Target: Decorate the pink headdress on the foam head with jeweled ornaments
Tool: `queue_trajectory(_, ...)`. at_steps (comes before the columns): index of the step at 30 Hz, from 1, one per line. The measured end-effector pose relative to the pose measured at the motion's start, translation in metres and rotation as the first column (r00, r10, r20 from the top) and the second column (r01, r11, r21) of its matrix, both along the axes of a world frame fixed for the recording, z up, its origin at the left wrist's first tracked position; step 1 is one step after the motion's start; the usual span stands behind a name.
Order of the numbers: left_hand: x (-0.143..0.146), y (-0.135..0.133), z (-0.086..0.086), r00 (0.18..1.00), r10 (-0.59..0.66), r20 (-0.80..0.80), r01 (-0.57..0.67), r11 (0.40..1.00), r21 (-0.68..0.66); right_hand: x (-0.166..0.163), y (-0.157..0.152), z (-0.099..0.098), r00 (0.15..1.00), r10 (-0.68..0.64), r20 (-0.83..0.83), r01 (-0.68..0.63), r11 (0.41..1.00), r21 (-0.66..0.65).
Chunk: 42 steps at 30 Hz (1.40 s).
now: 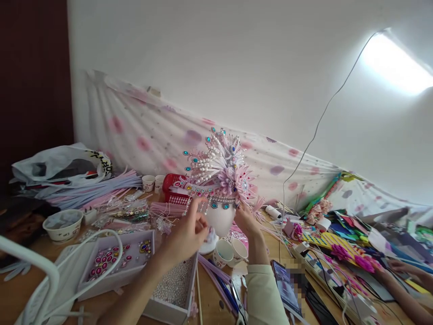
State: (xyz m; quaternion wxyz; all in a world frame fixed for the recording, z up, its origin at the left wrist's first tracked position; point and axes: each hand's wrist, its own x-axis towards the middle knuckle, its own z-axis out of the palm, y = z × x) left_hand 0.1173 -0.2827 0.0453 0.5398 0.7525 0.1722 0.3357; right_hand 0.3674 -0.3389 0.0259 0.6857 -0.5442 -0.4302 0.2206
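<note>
A pink and white headdress (233, 178) with pearl strands, blue and red gems and fuzzy flowers sits on a white head-shaped stand (220, 221). My left hand (192, 229) is at its left front, index finger raised to the gemmed band and the other fingers curled. A small pale purple and white piece (211, 235) shows by those fingertips; whether they hold it is unclear. My right hand (248, 221) grips the lower right edge of the headdress, its fingertips partly hidden behind the band.
Close by are paper cups (223, 253), a box of pearls (176, 284), a box of gems (111, 262), scissors (238, 300) and a phone (287, 286). Behind stands a red basket (176, 198). Another person's hands (389, 280) work at far right, near a power strip (318, 271).
</note>
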Motion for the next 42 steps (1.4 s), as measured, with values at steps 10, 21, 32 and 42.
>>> queue_trajectory(10,0.039,0.009,-0.056,0.990,0.090,-0.107,-0.115,0.960,-0.254,-0.004,0.009,-0.004,0.981,0.194,-0.021,-0.195,0.973,-0.120)
queue_trajectory(21,0.046,0.051,-0.053,0.997,-0.006,0.080,0.050,0.823,-0.565,-0.030,0.012,-0.011,0.997,0.056,-0.044,-0.060,0.994,-0.095)
queue_trajectory(32,0.028,0.105,-0.043,0.991,-0.132,0.028,0.116,0.733,-0.670,-0.068,0.019,-0.027,0.985,-0.160,-0.060,0.159,0.987,-0.026)
queue_trajectory(42,0.009,0.110,-0.031,0.965,-0.145,-0.218,-0.012,0.808,-0.589,-0.065,0.009,-0.040,0.962,-0.218,-0.163,0.214,0.976,-0.041)
